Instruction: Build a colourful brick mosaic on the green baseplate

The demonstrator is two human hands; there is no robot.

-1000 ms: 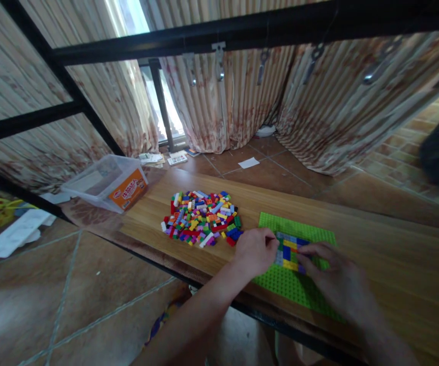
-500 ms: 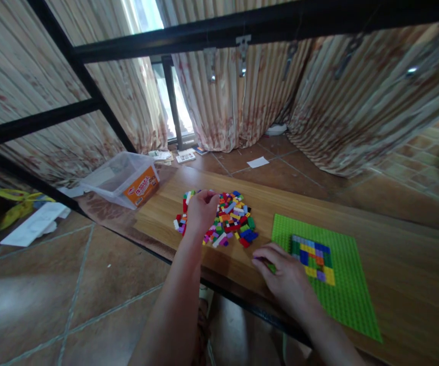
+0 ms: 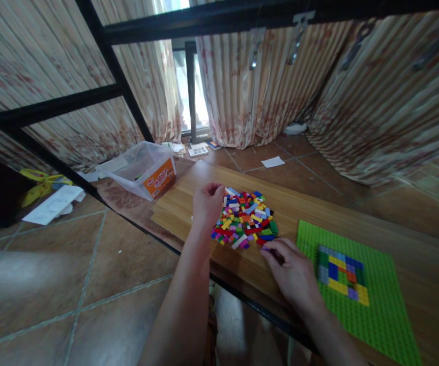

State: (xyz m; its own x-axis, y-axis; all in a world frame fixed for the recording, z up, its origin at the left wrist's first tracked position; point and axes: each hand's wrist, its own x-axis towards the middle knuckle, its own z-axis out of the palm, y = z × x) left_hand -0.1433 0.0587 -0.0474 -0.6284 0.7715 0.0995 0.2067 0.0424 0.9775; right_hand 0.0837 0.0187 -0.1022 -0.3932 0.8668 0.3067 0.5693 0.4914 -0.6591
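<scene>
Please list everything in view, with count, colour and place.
Loose bricks: many, mixed colours, heaped on the table
Baseplate: one, green, table's right side
Joined bricks: one patch, multicoloured, on the baseplate
Table: one, wood-brown, centre to right
Tub: one, clear with orange label, table's left end
Curtains: several, striped cream with reddish marks, background
Bars: several, black, top and left
Paper sheet: one, white, floor behind table
Unclear yellow item: one, far left
Floor: one, brown tiles, below
Left hand: one, bare, pile's left edge
Right hand: one, bare, purple brick at fingertips, beside pile
</scene>
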